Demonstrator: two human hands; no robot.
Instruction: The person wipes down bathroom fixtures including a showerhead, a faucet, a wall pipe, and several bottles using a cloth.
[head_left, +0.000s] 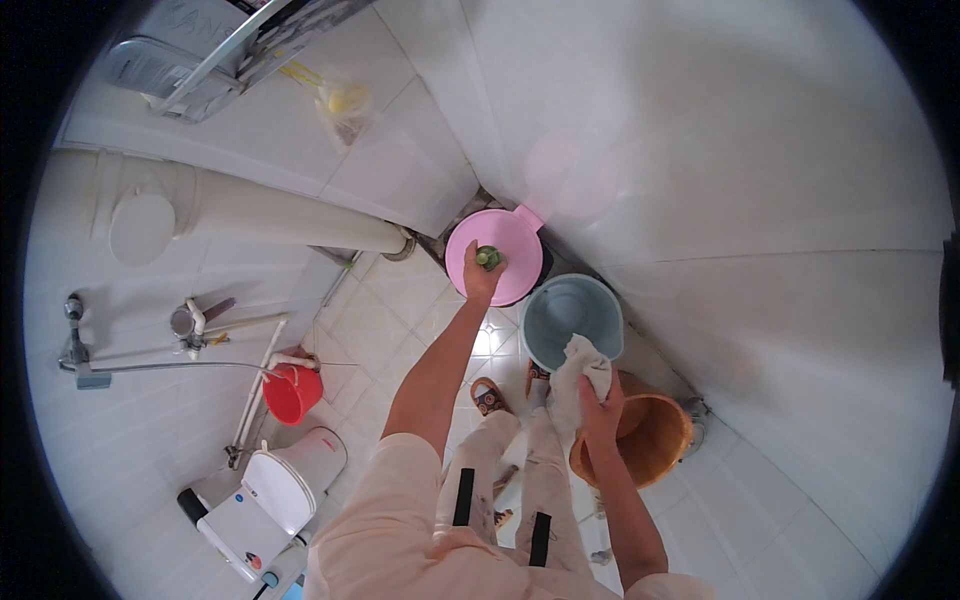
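Note:
My left hand (482, 279) is closed around a small green bottle (489, 258), seen from above. Bottle and hand are over a round pink lid or basin (517, 279) with a tab on its rim, in the corner of the tiled room. In my right hand (602, 409) is a crumpled white cloth (574, 375). One end of the cloth overlaps the near rim of a grey-blue basin (574, 300) in this view; whether it touches cannot be told. Just below my right hand is an orange-brown bucket (652, 435), partly hidden by my forearm.
At the left, a red bucket (292, 394) is near wall pipes and a shower mixer (187, 321). A white lidded fixture (277, 491) stands below it. A thick white pipe (300, 214) runs down beside the corner. Above is a wall shelf (217, 64) holding a clear bottle (154, 67).

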